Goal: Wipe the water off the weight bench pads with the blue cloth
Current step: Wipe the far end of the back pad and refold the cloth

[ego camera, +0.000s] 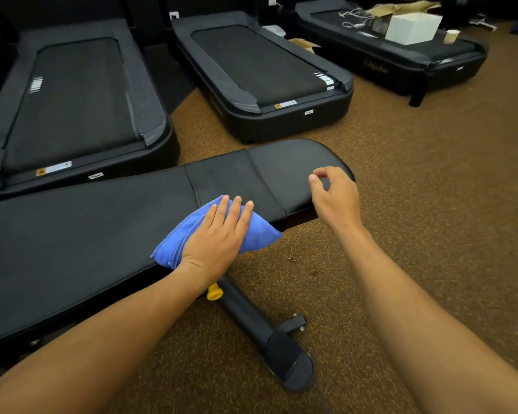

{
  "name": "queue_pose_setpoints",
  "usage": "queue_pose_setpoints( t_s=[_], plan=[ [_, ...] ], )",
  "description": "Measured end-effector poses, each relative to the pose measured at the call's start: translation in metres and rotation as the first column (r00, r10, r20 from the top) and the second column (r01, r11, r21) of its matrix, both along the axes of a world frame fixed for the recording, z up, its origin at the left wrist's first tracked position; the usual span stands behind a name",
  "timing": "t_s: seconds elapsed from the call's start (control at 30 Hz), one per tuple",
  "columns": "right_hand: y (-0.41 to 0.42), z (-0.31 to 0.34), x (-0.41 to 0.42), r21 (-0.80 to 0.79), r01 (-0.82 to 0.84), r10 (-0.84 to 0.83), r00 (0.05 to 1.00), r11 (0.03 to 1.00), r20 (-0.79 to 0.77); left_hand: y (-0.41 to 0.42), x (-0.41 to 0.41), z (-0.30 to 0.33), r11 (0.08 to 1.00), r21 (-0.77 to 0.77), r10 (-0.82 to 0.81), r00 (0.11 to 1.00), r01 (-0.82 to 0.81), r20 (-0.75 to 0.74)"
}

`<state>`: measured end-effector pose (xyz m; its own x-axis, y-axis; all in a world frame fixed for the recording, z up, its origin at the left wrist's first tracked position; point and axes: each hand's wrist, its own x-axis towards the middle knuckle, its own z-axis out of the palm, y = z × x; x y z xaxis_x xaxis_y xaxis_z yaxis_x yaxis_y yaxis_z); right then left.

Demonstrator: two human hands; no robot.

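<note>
A black padded weight bench runs across the view from lower left to centre right, with a long back pad and a shorter seat pad. A folded blue cloth lies on the near edge of the bench beside the gap between the two pads. My left hand presses flat on the cloth, fingers together and stretched forward. My right hand hovers over the near end of the seat pad, fingers loosely curled, holding nothing. No water drops are visible on the dark pads.
The bench's black leg with a yellow knob sticks out over the brown speckled floor below my arms. Three black treadmill decks lie behind the bench. The right one carries a white box, a paper cup and cardboard.
</note>
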<state>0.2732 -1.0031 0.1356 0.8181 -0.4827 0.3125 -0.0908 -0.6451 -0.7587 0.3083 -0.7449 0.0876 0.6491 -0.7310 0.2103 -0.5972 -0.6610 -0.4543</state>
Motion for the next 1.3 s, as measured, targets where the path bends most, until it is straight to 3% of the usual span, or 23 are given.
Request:
queue_pose_setpoints(
  t_s=[0.13, 0.37, 0.57, 0.83, 1.0, 1.3],
  plan=[
    [-0.023, 0.0, 0.01, -0.009, 0.062, -0.063, 0.998, 0.998, -0.008, -0.009, -0.001, 0.0, 0.999, 0.039, 0.037, 0.998, -0.035, -0.044],
    [-0.046, -0.003, 0.013, 0.02, 0.139, -0.138, 0.99, 0.99, -0.039, -0.017, 0.001, 0.004, 0.998, -0.036, 0.055, 0.995, -0.058, -0.081],
    [-0.034, -0.011, 0.002, 0.023, 0.107, -0.107, 0.994, 0.994, -0.015, -0.014, -0.002, 0.004, 0.986, -0.152, -0.071, 0.996, 0.063, -0.048],
    [-0.027, -0.012, 0.002, 0.041, 0.098, -0.098, 0.995, 0.994, -0.002, -0.045, -0.002, 0.007, 0.984, -0.108, -0.142, 0.99, 0.14, -0.005],
    [-0.04, -0.02, -0.001, 0.065, 0.122, -0.124, 0.992, 0.99, 0.019, -0.085, -0.005, 0.015, 0.994, -0.028, -0.105, 0.994, 0.104, -0.032],
    [-0.078, -0.035, 0.008, 0.134, 0.22, -0.226, 0.973, 0.966, 0.035, -0.137, 0.012, -0.001, 0.982, -0.107, -0.155, 0.988, 0.155, 0.009]
  ],
)
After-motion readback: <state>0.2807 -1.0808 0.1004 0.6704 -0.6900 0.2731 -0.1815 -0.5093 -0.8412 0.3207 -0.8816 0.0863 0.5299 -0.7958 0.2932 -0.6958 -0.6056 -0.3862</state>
